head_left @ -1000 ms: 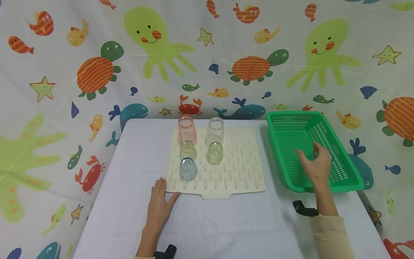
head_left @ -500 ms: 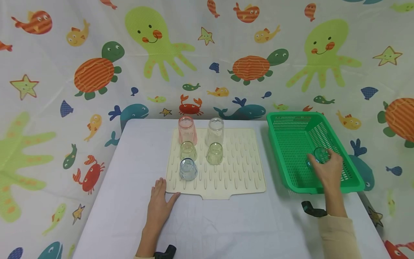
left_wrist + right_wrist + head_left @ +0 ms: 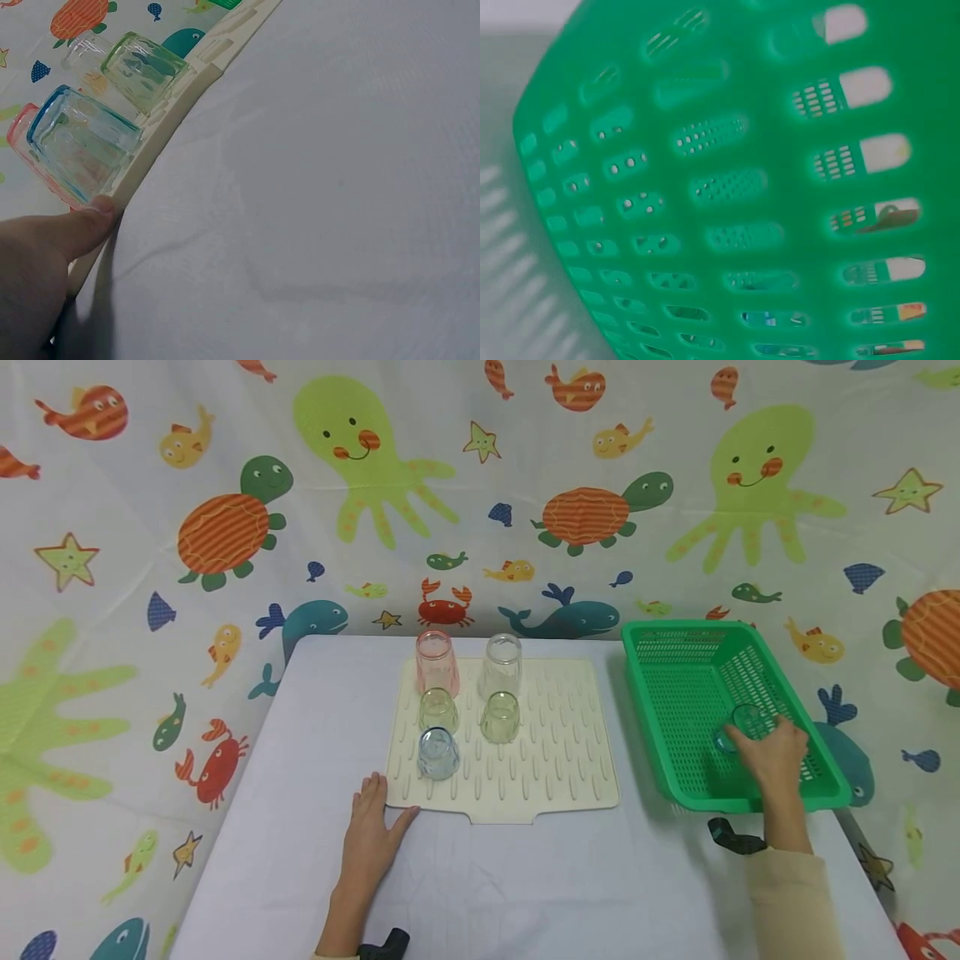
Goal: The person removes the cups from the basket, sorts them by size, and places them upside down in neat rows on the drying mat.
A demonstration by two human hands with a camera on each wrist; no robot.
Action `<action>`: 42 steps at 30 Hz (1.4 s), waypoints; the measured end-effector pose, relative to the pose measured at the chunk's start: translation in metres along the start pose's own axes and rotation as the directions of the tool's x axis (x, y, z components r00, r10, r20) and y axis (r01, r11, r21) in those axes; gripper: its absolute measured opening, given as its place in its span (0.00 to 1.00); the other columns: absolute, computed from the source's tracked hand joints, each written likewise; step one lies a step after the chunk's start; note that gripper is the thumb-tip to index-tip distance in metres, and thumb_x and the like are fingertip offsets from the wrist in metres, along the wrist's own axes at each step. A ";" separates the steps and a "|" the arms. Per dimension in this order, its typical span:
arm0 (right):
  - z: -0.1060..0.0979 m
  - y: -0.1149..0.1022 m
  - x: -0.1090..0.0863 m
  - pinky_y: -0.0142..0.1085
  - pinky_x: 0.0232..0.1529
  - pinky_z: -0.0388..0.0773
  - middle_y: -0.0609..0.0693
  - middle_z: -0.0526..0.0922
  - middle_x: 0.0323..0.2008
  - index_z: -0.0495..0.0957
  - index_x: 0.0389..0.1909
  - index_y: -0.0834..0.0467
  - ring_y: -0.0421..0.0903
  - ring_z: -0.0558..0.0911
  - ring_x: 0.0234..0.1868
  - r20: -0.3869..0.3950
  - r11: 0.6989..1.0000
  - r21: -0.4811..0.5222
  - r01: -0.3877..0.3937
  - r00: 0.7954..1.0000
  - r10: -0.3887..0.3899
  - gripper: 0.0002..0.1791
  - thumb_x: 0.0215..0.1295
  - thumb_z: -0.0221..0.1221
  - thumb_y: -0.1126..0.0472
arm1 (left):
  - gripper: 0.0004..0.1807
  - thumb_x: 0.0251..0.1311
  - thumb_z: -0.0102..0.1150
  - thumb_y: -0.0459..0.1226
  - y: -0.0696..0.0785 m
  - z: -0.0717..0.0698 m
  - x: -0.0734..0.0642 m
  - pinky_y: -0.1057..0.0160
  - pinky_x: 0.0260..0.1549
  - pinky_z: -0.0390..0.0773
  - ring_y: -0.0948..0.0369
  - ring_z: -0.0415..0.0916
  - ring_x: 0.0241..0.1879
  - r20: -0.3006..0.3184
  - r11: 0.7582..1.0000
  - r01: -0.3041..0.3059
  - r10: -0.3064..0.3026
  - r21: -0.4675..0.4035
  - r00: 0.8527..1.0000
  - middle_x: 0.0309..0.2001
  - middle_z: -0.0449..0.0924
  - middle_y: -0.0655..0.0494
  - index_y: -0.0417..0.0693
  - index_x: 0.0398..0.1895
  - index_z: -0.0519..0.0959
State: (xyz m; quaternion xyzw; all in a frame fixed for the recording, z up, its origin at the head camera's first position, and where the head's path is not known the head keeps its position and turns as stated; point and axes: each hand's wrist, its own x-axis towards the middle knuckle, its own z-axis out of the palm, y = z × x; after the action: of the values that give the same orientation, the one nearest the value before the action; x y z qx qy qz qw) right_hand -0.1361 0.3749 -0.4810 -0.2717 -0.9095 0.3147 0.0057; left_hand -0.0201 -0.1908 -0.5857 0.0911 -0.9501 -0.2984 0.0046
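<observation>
Inside the green basket (image 3: 678, 710), my right hand (image 3: 776, 756) grips a clear bluish drinking glass (image 3: 746, 717), thumb on its near left side and fingers at its right. In the right wrist view the basket's slotted wall (image 3: 780, 225) hides most of that hand. My left hand (image 3: 367, 839) lies flat with fingers spread at the front left corner of a cream draining mat (image 3: 562, 735). Its thumb (image 3: 90, 217) touches the mat's edge, close to a blue glass (image 3: 438, 753). Behind that stand two green glasses (image 3: 438, 712), a pink tumbler (image 3: 437, 664) and a clear tumbler (image 3: 502, 667).
A white cloth (image 3: 540, 877) covers the table under the mat and basket. The patterned curtain (image 3: 480, 527) hangs right behind the table's back edge. The basket's raised rim (image 3: 637, 718) stands between the mat and the right hand.
My right hand has moved right and lower in the basket, its fingers closing around the glass, which now shows beside them. My left hand and the glasses on the mat stay put.
</observation>
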 end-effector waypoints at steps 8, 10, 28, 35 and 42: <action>0.000 0.003 0.004 0.72 0.69 0.60 0.82 0.47 0.71 0.38 0.75 0.76 0.78 0.56 0.70 0.032 0.999 -0.032 -0.024 0.999 0.025 0.52 0.70 0.55 0.47 | 0.50 0.61 0.66 0.54 -0.001 0.000 0.000 0.45 0.80 0.46 0.45 0.44 0.80 0.003 1.000 0.002 -0.002 -0.011 1.000 0.78 0.53 0.37 0.32 0.75 0.56; 0.000 0.003 0.004 0.72 0.68 0.61 0.82 0.48 0.70 0.39 0.74 0.78 0.78 0.57 0.69 0.034 0.999 -0.036 -0.019 0.999 0.021 0.51 0.70 0.55 0.47 | 0.50 0.61 0.66 0.54 -0.001 0.000 0.000 0.45 0.80 0.46 0.45 0.44 0.80 0.004 1.000 0.003 -0.003 -0.012 1.000 0.78 0.53 0.37 0.32 0.75 0.56; -0.001 0.005 0.005 0.62 0.47 0.73 0.77 0.66 0.52 0.60 0.60 0.83 0.66 0.68 0.50 -0.019 1.000 0.011 0.003 1.000 -0.003 0.44 0.66 0.61 0.46 | 0.50 0.61 0.67 0.54 0.002 -0.004 -0.001 0.45 0.79 0.47 0.44 0.45 0.80 0.009 1.000 0.003 -0.003 -0.012 1.000 0.78 0.53 0.37 0.31 0.75 0.57; -0.002 0.000 0.002 0.67 0.69 0.64 0.79 0.57 0.70 0.46 0.74 0.77 0.73 0.61 0.70 -0.026 0.996 0.087 -0.019 0.999 0.022 0.52 0.67 0.59 0.45 | 0.50 0.62 0.66 0.54 0.003 -0.005 -0.001 0.45 0.79 0.46 0.44 0.45 0.80 0.015 1.000 0.006 -0.006 -0.013 1.000 0.78 0.53 0.37 0.31 0.75 0.57; -0.005 -0.013 -0.006 0.61 0.66 0.71 0.73 0.66 0.68 0.55 0.74 0.72 0.67 0.69 0.66 -0.140 0.986 0.149 0.070 0.989 -0.049 0.48 0.65 0.61 0.45 | 0.50 0.62 0.66 0.54 0.002 -0.005 -0.001 0.45 0.80 0.46 0.44 0.45 0.80 0.014 1.000 0.008 -0.007 -0.012 1.000 0.78 0.53 0.37 0.32 0.76 0.56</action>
State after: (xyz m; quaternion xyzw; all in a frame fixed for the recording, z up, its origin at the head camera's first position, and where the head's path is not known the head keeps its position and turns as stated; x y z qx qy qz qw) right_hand -0.1365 0.3668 -0.4683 -0.2640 -0.8876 0.3645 0.0979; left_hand -0.0193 -0.1914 -0.5802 0.0924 -0.9480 -0.3046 -0.0029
